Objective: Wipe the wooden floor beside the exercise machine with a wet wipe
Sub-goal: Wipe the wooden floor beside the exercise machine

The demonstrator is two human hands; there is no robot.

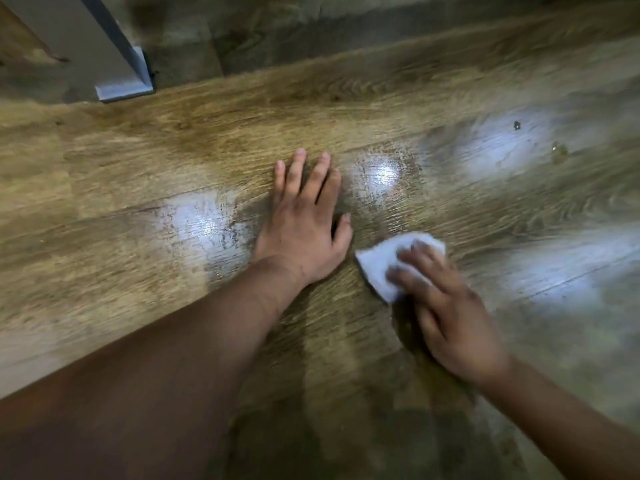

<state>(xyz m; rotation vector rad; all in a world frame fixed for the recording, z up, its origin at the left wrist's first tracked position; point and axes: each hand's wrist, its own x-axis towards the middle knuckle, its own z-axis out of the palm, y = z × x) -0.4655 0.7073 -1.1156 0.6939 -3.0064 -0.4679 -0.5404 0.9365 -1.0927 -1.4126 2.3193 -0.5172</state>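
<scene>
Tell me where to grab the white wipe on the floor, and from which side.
Pinch the wet wipe at its bare left corner, coming from above-left. It lies flat on the wooden floor, and the right hand presses down its right part. The left hand rests flat just beside that corner.

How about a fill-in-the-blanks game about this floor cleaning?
The right hand presses a wipe of ____ colour onto the floor.
The left hand rests flat on the floor, holding ____.
The grey machine foot stands at the picture's top ____ corner.
Missing words: white, nothing, left.
</scene>
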